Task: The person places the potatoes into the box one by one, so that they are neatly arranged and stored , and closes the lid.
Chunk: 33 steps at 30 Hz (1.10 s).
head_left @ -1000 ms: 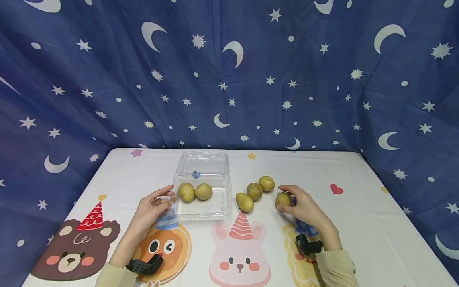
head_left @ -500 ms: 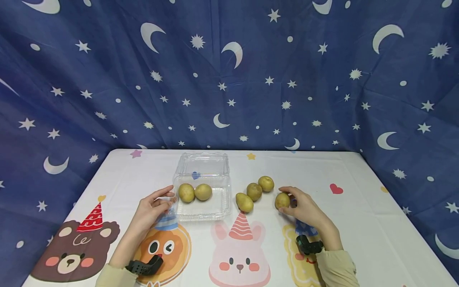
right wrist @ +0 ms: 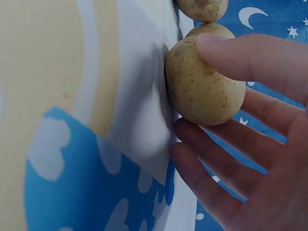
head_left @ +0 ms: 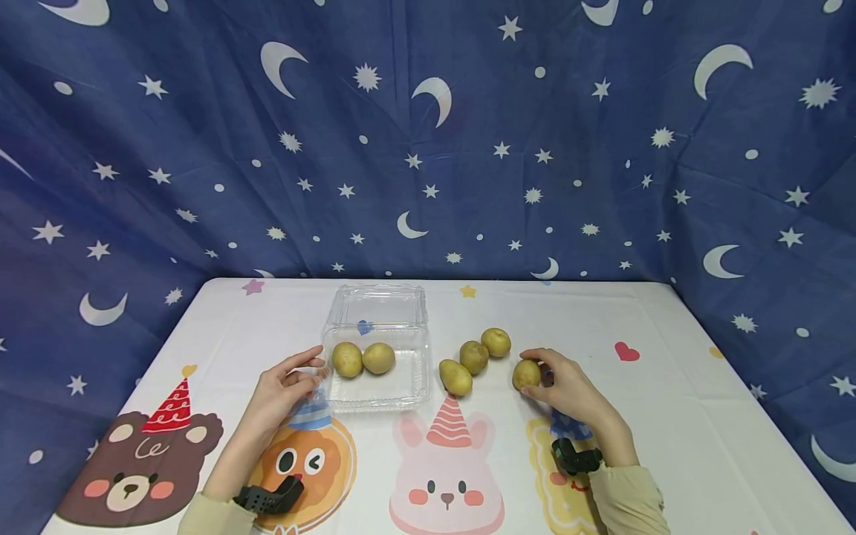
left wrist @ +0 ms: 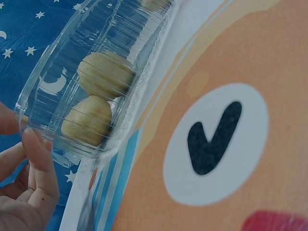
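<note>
In the head view, a clear plastic clamshell box [head_left: 412, 380] stands with its lid [head_left: 379, 305] folded back. Two potatoes [head_left: 347, 360] lie side by side in its left part. My left hand [head_left: 286, 386] is at the box's left side; in the left wrist view the box's edge [left wrist: 23, 103] sits between thumb and forefinger, which pinch it. On the right, my right hand [head_left: 565, 383] grips a potato [head_left: 525, 376] resting on the table. Seen from the right wrist, the thumb presses the potato's [right wrist: 199, 94] near side, with the other fingers behind and below it.
Three more potatoes [head_left: 474, 357] lie in a slanting row between the box and my right hand. The white tablecloth [head_left: 374, 475] has printed cartoon animals. A blue curtain [head_left: 428, 208] with moons and stars hangs behind the table's far edge.
</note>
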Motion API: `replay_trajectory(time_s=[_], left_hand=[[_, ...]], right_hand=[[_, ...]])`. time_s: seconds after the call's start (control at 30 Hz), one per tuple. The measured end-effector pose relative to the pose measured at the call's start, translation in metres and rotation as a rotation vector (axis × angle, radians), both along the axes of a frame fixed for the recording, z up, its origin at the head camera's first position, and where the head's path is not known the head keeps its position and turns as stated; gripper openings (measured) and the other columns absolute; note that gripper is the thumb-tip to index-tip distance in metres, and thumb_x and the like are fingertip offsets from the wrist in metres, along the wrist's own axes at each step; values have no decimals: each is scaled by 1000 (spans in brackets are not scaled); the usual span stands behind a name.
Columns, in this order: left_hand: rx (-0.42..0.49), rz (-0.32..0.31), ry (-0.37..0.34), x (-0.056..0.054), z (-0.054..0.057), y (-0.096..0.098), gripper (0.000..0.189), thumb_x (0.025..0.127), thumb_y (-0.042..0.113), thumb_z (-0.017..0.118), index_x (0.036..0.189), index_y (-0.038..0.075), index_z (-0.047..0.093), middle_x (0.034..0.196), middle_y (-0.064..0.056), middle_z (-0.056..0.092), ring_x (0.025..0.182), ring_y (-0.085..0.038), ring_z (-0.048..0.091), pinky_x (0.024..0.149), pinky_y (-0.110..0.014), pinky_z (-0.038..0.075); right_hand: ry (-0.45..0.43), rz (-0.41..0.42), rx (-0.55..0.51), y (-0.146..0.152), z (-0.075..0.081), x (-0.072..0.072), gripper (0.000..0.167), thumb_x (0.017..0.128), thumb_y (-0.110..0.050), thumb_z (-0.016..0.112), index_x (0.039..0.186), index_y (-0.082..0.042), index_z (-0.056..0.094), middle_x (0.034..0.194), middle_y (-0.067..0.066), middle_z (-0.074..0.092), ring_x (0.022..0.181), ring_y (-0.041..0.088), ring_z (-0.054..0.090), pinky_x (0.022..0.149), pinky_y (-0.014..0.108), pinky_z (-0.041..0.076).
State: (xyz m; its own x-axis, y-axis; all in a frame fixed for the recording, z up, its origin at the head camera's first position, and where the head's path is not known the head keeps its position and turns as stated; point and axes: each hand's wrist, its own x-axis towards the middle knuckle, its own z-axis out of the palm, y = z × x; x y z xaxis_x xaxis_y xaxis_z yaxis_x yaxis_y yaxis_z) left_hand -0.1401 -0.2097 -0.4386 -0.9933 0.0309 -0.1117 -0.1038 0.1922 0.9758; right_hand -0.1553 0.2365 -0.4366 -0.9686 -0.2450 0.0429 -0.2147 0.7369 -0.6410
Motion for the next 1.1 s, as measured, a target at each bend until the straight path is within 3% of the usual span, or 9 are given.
replay_trajectory(time_s=[0.6, 0.83, 1.1], left_hand=[[4, -5, 15, 0, -1, 0, 54, 86, -2, 58, 139, 4, 49, 108, 2, 61, 79, -1, 59, 66, -17, 51], [2, -5, 10, 0, -1, 0, 55, 86, -2, 57, 140, 4, 48, 109, 1, 60, 78, -1, 58, 65, -17, 51], [6, -3, 3, 1, 0, 0, 55, 86, -1, 57, 140, 5, 48, 110, 2, 59, 78, -2, 58, 66, -18, 51]], right_hand=[[-19, 7, -20, 3, 0, 1, 49, 77, -13, 78, 122, -6, 60, 114, 9, 64, 96, 21, 58, 81, 36, 52], [-13, 19, -39, -1, 3, 3, 50, 76, -13, 78, 122, -6, 61, 110, 6, 64, 93, 18, 58, 78, 29, 53], [-27, 38, -47, -4, 6, 4, 51, 77, -13, 78, 123, -5, 59, 112, 9, 63, 95, 22, 58, 80, 34, 54]])
